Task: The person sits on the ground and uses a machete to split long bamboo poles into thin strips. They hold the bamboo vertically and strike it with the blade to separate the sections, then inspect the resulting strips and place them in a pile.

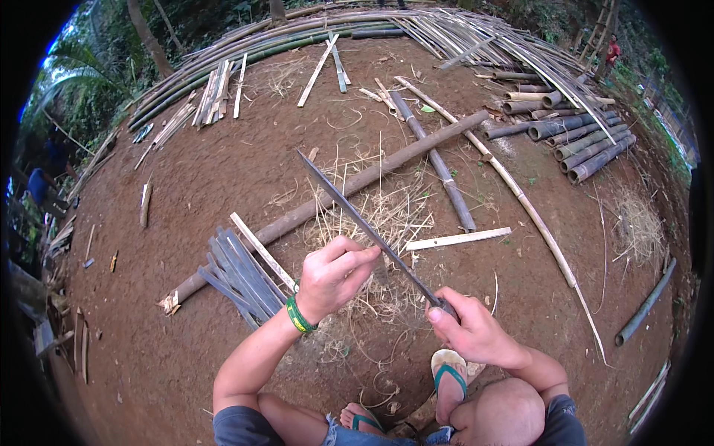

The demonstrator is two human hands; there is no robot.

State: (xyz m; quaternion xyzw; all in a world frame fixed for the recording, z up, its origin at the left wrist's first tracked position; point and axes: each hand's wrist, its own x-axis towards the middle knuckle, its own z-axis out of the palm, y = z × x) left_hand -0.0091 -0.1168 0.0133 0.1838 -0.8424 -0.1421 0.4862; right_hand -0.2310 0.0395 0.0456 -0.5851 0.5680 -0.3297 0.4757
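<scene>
A long dark machete (349, 208) slants across the middle of the view, its tip pointing far left. My right hand (472, 327) is wrapped around its handle. With curled fingers, my left hand (335, 275) pinches at the blade about midway along; the exact contact of the fingertips is hard to see. Below the blade lies a heap of pale bamboo shavings (401, 208). A thick brown pole (364, 177) runs diagonally over the ground behind it. Beside my left forearm is a bundle of dark split bamboo strips (245, 275).
A pale flat strip (461, 238) lies beyond my right hand. A dark pole (439, 167) crosses under the brown one, and a long bamboo stick (528, 204) stretches along the right. Cut bamboo tubes (587, 145) are stacked far right. Two people stand at the distant edges.
</scene>
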